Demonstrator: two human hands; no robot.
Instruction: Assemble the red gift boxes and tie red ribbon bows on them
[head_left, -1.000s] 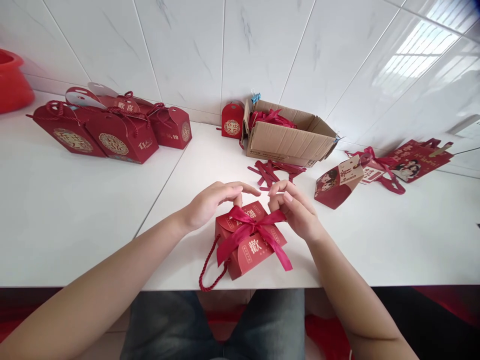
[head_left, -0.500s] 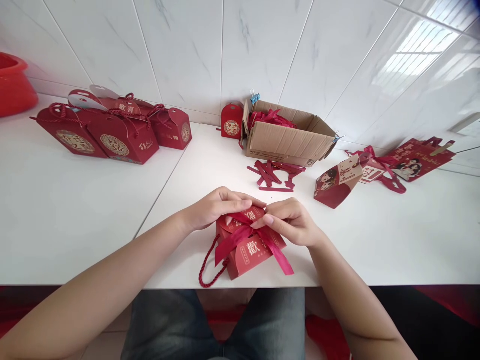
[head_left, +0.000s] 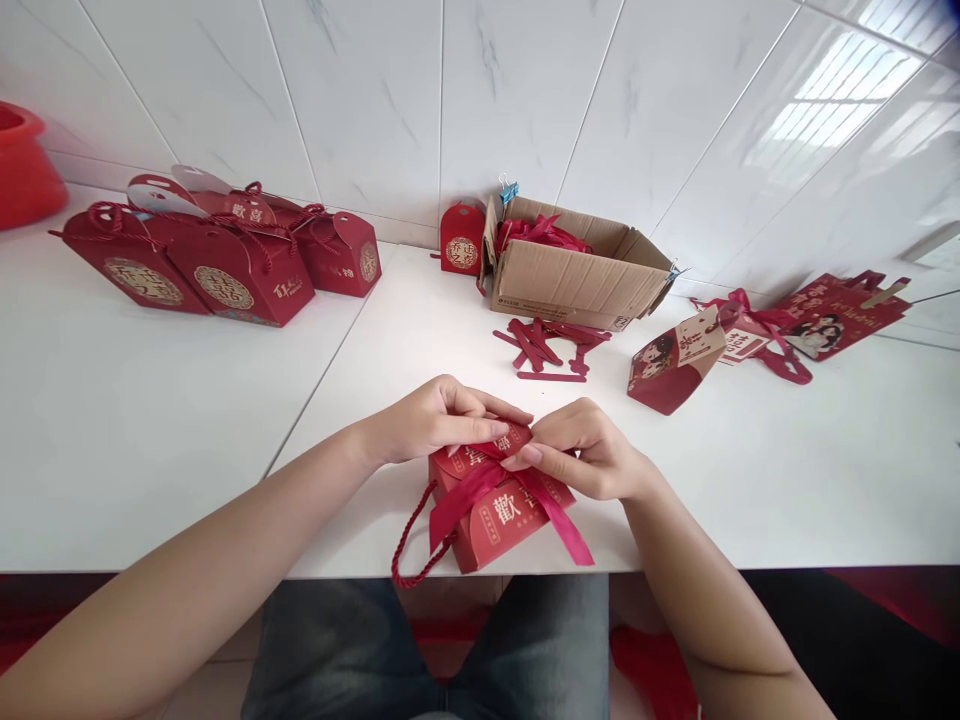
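A red gift box with pale Chinese characters lies near the table's front edge. Across its top runs a dark pink ribbon, crossed at the middle, with two tails hanging toward me. A twisted red cord handle loops out at the box's left. My left hand is bent over the far left of the box, its thumb and fingers closing on the ribbon there. My right hand pinches the ribbon at the crossing with thumb and forefinger. The fingertips partly hide the knot area.
Several red gift boxes stand at the back left, near a red tub. An open cardboard box of ribbons sits by the wall, with red strips before it. To the right stand a beige-and-red box and a red bag.
The gift box has shifted slightly toward me, its near edge now closer to the table edge. Both hands keep their places, with the left thumb slightly lower.
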